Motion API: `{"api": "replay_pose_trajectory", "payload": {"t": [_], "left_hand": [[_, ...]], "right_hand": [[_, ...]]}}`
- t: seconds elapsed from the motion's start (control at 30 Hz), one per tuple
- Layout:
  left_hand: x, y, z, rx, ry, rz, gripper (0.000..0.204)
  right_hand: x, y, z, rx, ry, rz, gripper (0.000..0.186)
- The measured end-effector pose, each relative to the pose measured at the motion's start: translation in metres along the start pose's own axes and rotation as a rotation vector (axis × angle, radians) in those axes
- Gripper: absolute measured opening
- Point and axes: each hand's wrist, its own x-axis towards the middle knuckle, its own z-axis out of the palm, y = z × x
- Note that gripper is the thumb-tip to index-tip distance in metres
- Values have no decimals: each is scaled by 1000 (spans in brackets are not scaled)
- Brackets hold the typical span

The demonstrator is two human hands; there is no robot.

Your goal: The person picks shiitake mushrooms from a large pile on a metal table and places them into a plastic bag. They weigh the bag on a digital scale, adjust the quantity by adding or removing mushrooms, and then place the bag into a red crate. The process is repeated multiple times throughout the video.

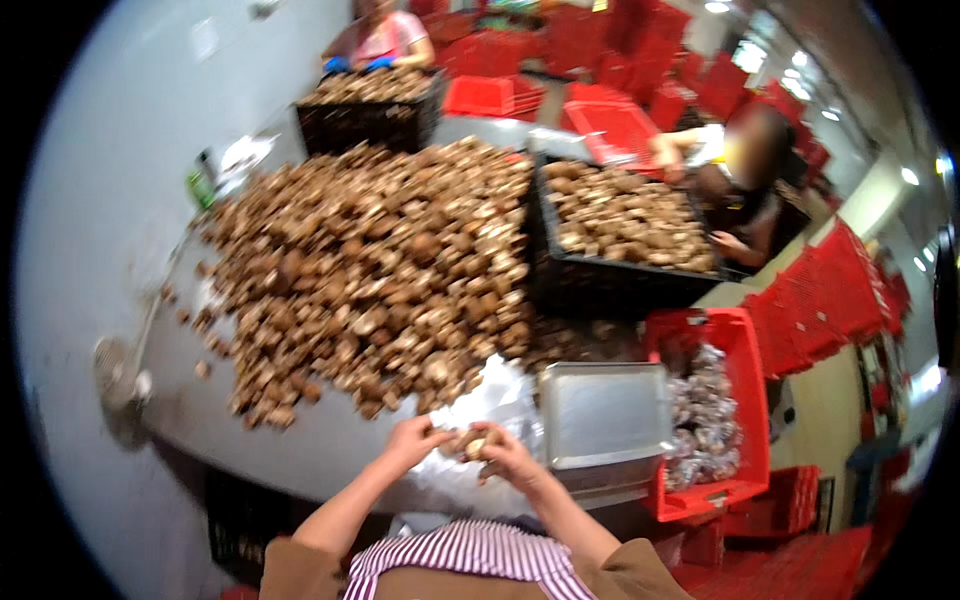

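- A bare strip of metal table (200, 390) runs along the left and near edges, open room for movement
- A heap of loose brown mushrooms (370, 270) spreads inward, stopping short of the near edge
- The left hand (408, 445) works near that edge, fingertips beside a few handled mushrooms (470, 446); blur hides whether they grip
- The right hand (512, 460) clasps those mushrooms, fingers curled around them, over crumpled translucent plastic (505, 390)
- A metal tray (605, 415) and, beyond it, a filled black crate (620, 283) crowd the right side, a red crate (755, 400) just beside the tray
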Motion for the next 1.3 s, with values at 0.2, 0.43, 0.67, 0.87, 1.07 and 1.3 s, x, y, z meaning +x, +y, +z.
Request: {"api": "replay_pose_trajectory", "payload": {"t": [0.2,0.43,0.67,0.87,1.07,1.3], "left_hand": [[19,-4,-23,178,483,240,63],[-23,16,33,-1316,-412,-373,75],[-21,13,58,-1667,-241,-353,61],[-20,-7,54,-1700,-171,-418,49],[-18,-7,45,-1772,-188,-498,46],[-61,-38,18,-1846,-127,-380,65]], "right_hand": [[-15,-43,-2,-67,110,-96,59],[-5,-21,35,-951,327,-467,63],[-1,-5,54,-1349,359,-824,56],[8,-2,59,-1201,262,-838,55],[10,-6,48,-987,273,-819,48],[30,12,46,-835,257,-689,40]]}}
